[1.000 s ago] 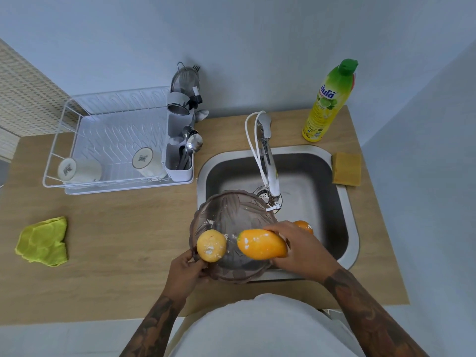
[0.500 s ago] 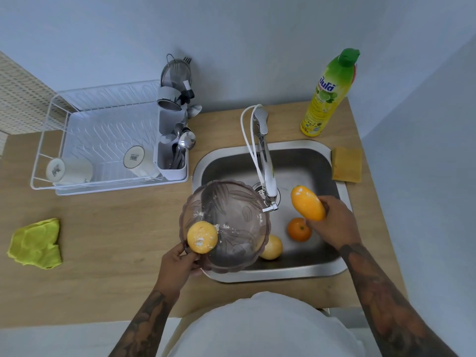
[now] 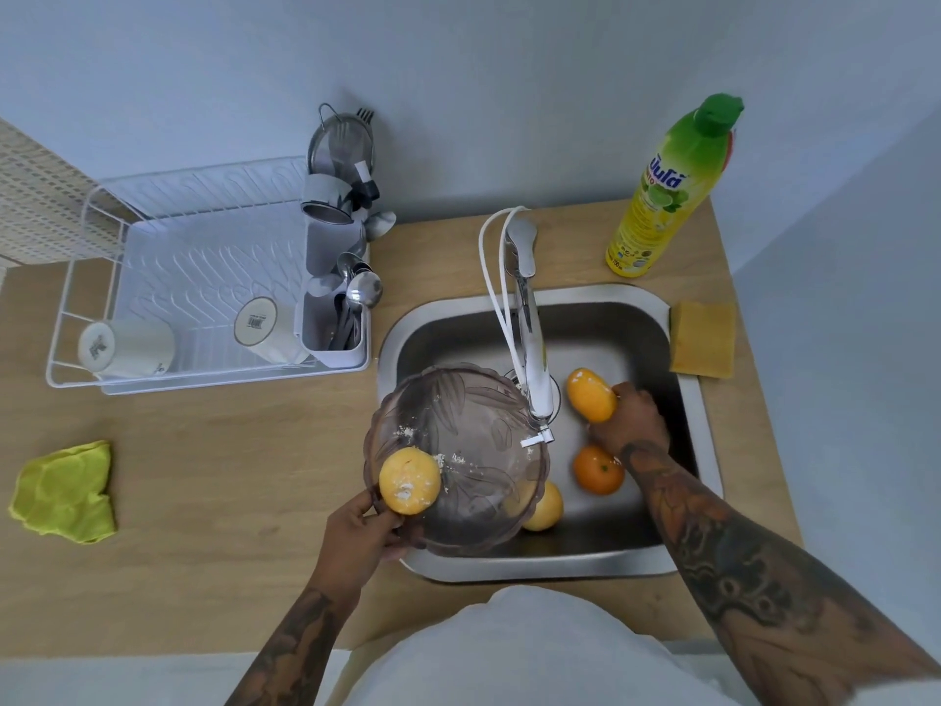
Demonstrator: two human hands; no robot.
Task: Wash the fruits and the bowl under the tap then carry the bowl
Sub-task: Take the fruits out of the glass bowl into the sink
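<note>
My left hand (image 3: 359, 537) grips the near rim of a clear tinted glass bowl (image 3: 473, 440), held tilted over the sink's left edge. A round yellow fruit (image 3: 409, 480) dusted with white powder lies in the bowl by my fingers. My right hand (image 3: 634, 417) holds an elongated yellow-orange fruit (image 3: 590, 394) low inside the steel sink (image 3: 702, 440), just right of the tap (image 3: 529, 343). An orange (image 3: 597, 470) and another yellow fruit (image 3: 542, 507), partly behind the bowl, lie on the sink floor.
A white dish rack (image 3: 203, 277) with two mugs and a cutlery holder stands left of the sink. A dish soap bottle (image 3: 667, 196) and a yellow sponge (image 3: 703, 338) sit at the sink's back right. A green cloth (image 3: 63, 491) lies far left on the wooden counter (image 3: 203, 450).
My right hand lifted the elongated fruit out of the bowl, carried it right past the tap, then lowered it into the sink. The bowl stays in my left hand.
</note>
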